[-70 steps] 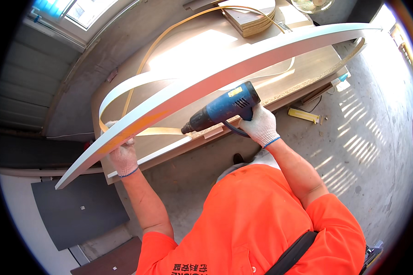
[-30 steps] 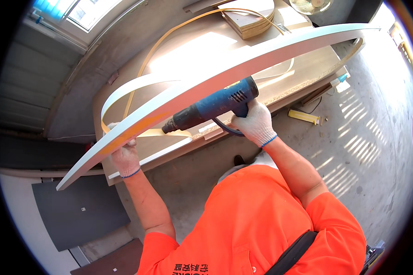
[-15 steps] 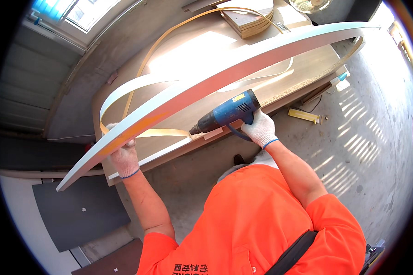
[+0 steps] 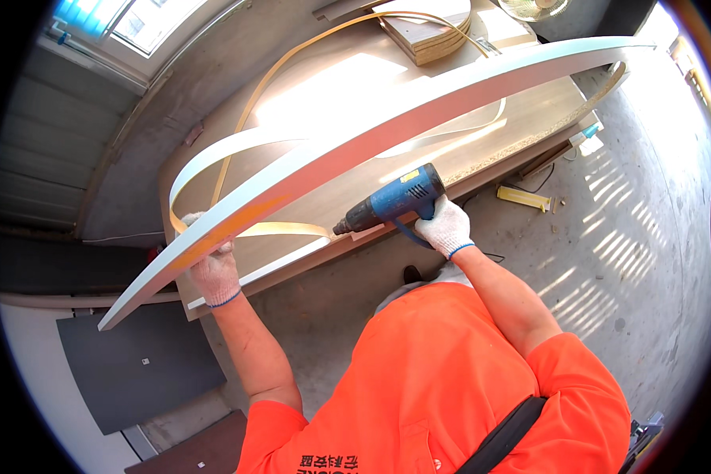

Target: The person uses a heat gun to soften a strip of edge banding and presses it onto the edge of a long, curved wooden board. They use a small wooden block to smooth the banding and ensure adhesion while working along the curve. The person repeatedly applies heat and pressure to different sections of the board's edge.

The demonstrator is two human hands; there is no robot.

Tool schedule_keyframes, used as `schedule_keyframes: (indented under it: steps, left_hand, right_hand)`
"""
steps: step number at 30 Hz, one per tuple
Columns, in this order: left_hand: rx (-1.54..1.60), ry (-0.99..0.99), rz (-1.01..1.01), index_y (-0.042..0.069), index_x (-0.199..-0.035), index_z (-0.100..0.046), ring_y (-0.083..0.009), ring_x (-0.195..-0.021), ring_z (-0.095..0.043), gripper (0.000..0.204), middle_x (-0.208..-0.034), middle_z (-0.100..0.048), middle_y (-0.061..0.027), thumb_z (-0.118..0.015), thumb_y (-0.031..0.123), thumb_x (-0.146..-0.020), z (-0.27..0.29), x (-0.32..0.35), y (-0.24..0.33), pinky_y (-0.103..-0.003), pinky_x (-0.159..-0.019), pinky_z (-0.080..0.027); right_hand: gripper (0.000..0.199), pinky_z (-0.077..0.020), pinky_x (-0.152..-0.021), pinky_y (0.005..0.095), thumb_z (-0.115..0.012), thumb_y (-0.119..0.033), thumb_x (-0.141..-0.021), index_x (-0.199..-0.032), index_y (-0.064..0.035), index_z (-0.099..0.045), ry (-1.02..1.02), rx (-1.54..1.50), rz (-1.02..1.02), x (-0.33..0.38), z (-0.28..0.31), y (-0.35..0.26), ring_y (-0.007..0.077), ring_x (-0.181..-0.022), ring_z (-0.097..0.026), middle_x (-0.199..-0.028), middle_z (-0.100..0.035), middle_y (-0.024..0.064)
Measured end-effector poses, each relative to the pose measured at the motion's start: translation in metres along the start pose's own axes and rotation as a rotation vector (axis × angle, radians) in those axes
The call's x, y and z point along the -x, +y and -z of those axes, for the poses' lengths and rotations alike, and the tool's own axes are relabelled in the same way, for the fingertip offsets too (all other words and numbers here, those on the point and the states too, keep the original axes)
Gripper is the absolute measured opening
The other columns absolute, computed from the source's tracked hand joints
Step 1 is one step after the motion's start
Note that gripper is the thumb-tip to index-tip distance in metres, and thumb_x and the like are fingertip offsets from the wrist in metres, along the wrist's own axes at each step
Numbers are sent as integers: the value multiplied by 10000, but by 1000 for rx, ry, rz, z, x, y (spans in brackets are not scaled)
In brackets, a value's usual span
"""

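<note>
My left hand, in a white knit glove, is closed round the lower left part of a long white-and-pinkish board, which slants up to the right. The board hides most of its fingers. In my gloved right hand is a blue heat gun with a dark nozzle pointing left. A thin flexible edge-banding strip, white on one face and yellowish on the other, loops behind the board. The nozzle tip is close to the bend of the strip; whether they touch I cannot tell.
A large wood-toned panel lies under the board, its raw chipboard edge facing me. Curved wooden pieces are stacked at the back, near a fan. A yellow object and a cable lie on the floor to the right.
My right hand and the heat gun have shifted slightly downward, with the nozzle a little to the right. My left hand and the board have hardly moved.
</note>
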State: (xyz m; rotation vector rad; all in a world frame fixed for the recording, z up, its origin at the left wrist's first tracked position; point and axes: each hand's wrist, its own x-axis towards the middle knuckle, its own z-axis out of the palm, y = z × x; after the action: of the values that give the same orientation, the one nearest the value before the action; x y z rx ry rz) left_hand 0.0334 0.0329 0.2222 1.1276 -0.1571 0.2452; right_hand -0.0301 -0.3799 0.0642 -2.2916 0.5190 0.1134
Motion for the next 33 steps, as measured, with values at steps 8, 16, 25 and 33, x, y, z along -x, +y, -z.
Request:
schedule_keyframes:
  steps: [8,16,25,33]
  left_hand:
    - [-33,-1,-32,91,-1349,-631,-79,-973,-642,432,-1193,-672,-2,-797,249,-983,1,1,-1,-202,-676,-479]
    - [-21,-1,-23,99,-1358,-628,-88,-984,-643,409,-1202,-675,-2,-770,225,-996,5,1,-3,-207,-675,-475]
    - [10,-6,-7,105,-1360,-626,-85,-980,-640,426,-1197,-674,6,-784,236,-986,6,1,-4,-203,-681,-485]
    - [31,22,-2,111,-1354,-627,-79,-953,-633,439,-1193,-672,10,-798,235,-969,-3,5,-4,-202,-681,-482]
  right_hand:
    - [521,-592,-876,511,-759,-308,-739,-1174,-33,-679,-16,-2,15,3,6,-10,444,-962,-746,-968,-767,245]
    - [519,-589,-882,510,-754,-299,-735,-1170,-28,-670,40,-49,70,3,21,-21,458,-972,-736,-965,-762,249]
    - [485,-581,-876,500,-745,-261,-736,-1151,-23,-664,75,-136,109,9,40,-48,467,-976,-727,-948,-754,250]
    - [517,-586,-851,490,-764,-255,-712,-1161,-17,-665,97,-238,185,17,58,-75,449,-938,-733,-912,-751,221]
